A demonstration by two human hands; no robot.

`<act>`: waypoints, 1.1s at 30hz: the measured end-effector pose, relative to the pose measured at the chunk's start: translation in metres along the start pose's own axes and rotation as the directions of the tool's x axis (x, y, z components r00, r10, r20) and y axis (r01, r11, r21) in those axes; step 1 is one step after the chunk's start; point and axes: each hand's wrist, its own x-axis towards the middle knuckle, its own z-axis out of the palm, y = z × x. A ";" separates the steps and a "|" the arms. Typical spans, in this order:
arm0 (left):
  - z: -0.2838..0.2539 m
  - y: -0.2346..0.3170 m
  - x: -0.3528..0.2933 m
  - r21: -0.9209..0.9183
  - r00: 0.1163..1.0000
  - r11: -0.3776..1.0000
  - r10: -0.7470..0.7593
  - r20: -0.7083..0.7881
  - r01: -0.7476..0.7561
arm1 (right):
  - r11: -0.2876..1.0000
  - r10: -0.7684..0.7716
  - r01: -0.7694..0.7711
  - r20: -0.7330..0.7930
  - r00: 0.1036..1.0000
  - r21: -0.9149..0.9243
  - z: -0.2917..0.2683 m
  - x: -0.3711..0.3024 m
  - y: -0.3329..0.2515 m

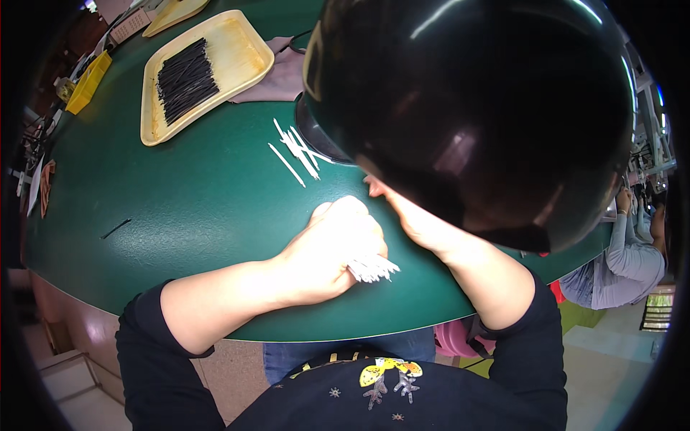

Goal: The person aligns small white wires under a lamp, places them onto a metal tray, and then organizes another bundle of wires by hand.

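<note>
My left hand (334, 244) is closed in a fist around a bundle of thin white sticks (372, 268), whose ends stick out near the table's front edge. My right hand (413, 215) lies partly under a big black dome-shaped shade (467, 108); most of its fingers are hidden, and only a fingertip shows at the shade's rim. Ahead of both hands, several loose white sticks (296, 152) lie on the green table (194, 194), some beside a round black base (316, 133) under the shade.
A cream tray (241, 50) of thin black pieces (185, 80) stands at the far left, beside a pinkish-grey thing (284, 79). One black piece (116, 228) lies alone. A yellow bin (89, 81) is at the left edge. Another person (622, 258) sits at the right.
</note>
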 end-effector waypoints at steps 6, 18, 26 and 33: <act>0.001 0.006 -0.004 -0.609 0.950 0.774 -0.293 -0.106 0.171 | 0.996 0.044 -0.048 -0.053 0.998 -0.071 -0.009 -0.010 0.025; -0.009 0.012 0.004 -0.751 0.880 0.529 -0.451 0.145 0.395 | 0.994 0.040 -0.045 0.056 0.998 0.097 -0.108 -0.020 -0.019; -0.007 0.007 0.004 -0.824 0.906 0.465 -0.404 0.128 0.323 | 0.970 0.023 -0.055 0.137 0.990 0.235 -0.080 -0.004 -0.052; -0.017 0.017 0.001 -0.837 0.863 0.350 -0.440 0.248 0.419 | 0.981 -0.185 0.189 0.101 0.978 -0.040 -0.022 0.005 -0.062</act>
